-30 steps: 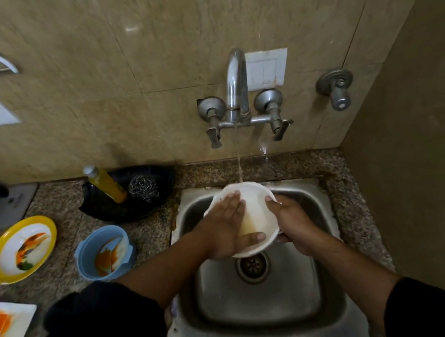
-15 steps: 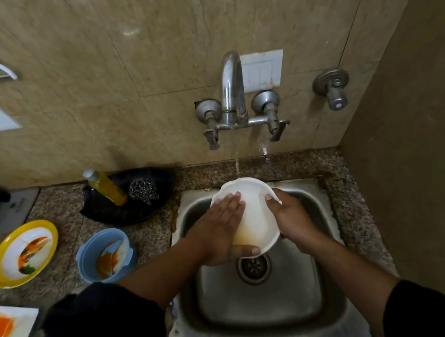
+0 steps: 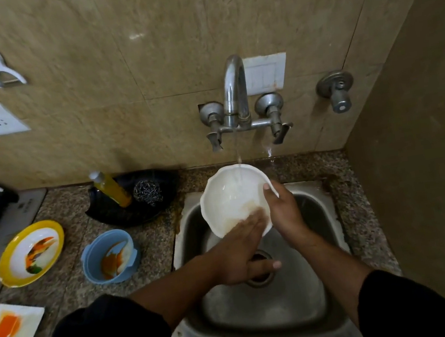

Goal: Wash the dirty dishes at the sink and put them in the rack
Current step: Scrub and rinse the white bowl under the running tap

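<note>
Nearest, over the drain [image 3: 259,279] of the sink [image 3: 266,312], the left hand [image 3: 243,254] lies flat and open. Its straight fingers reach up and away from the person onto the lower inside of the white bowl [image 3: 230,190], just where a brownish stain [image 3: 238,213] clings. The hand is blurred, so I cannot tell how hard it presses. A little farther off and to the right, the right hand [image 3: 284,211] grips the bowl's right rim, thumb hooked over the edge and fingers hidden behind. The bowl hangs above the back half of the sink, tilted so that its open face looks toward the person and its far rim stands highest. That rim sits under the thin water stream [image 3: 237,151] falling from the tap [image 3: 235,91] on the wall beyond. The dirty patch therefore lies on the low, near side, straight ahead of the left fingertips. By my judgement the left hand is the better placed to rub it, while the right need only hold the tilt.
</note>
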